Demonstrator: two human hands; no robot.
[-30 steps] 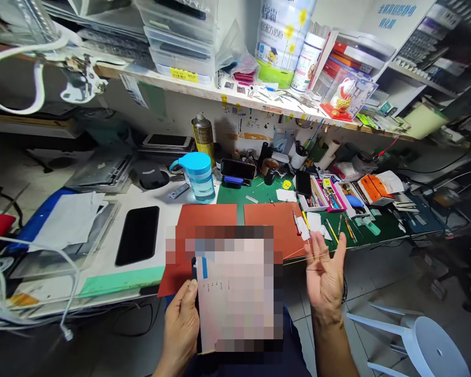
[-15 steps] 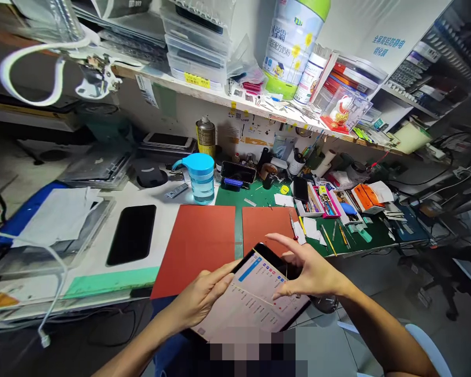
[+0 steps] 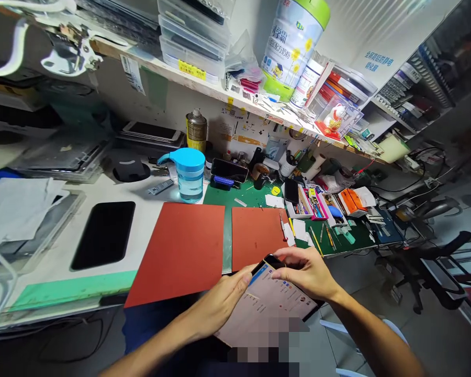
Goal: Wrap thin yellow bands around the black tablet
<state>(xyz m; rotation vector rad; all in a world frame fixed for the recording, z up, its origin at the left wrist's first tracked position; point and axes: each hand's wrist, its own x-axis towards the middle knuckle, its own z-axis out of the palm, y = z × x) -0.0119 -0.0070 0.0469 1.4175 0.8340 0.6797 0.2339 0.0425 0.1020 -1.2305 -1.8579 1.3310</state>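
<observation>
A phone with a lit white screen lies tilted over my lap, just below the bench's front edge. My left hand grips its left edge, thumb on the upper corner. My right hand curls over the phone's top right corner, fingers bent and pressed on the dark frame. Two red-brown mats lie on the bench just beyond the phone, a large one and a smaller one.
A blue-lidded jug stands behind the mats, with a spray can and a dark phone on a stand. Small tools and trays crowd the green mat at right. A black slab lies left. A shelf overhangs.
The phone went from upright before me to tilted flat over my lap. My right hand came from open in the air onto the phone's top corner. The view shifted right.
</observation>
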